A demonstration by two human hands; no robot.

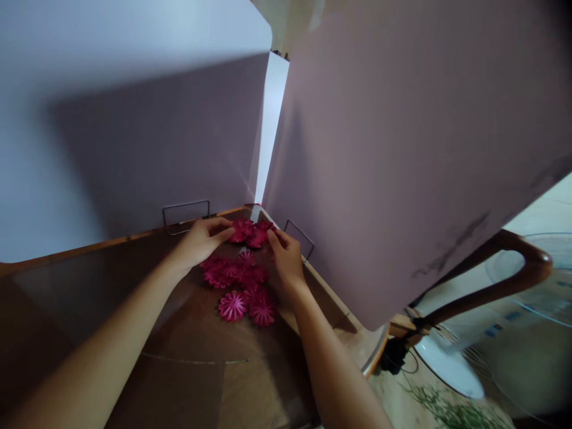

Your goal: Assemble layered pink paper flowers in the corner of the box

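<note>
Both bare arms reached forward over a brown table [187, 357] toward its far corner. Left hand [203, 238] lay palm down, fingers extended and drawn loosely together, tips touching the near edge of a dark pink paper flower [250, 232] at the corner. Right hand [286, 253] met the same flower from the other side, fingers curled in, thumb and forefinger seemingly pinching its right edge; how firm the grip was could not be told in the dim light. The flower sat flat or nearly so on the tabletop, between the two hands, just in front of where two upright boards met. Nearer the person, a loose heap of more flowers [235, 274] of the same pink lay between the forearms, overlapping one another; two lay at the front of the heap, a lighter one [232, 305] and a darker one [262, 310], touching. Left board [111, 119] white, shadowed low down; right board [402, 149] pinkish, tilted, with a dark smudge near its lower edge. A bright gap showed between them. Each board stood in a thin wire holder: one [186, 211] behind the left hand, one [300, 237] just right of the right hand. Off the table's right edge: a curved wooden armrest [500, 268], a white fan [513, 333] on the floor, a black cable beside its base, green stems on the ground.
</note>
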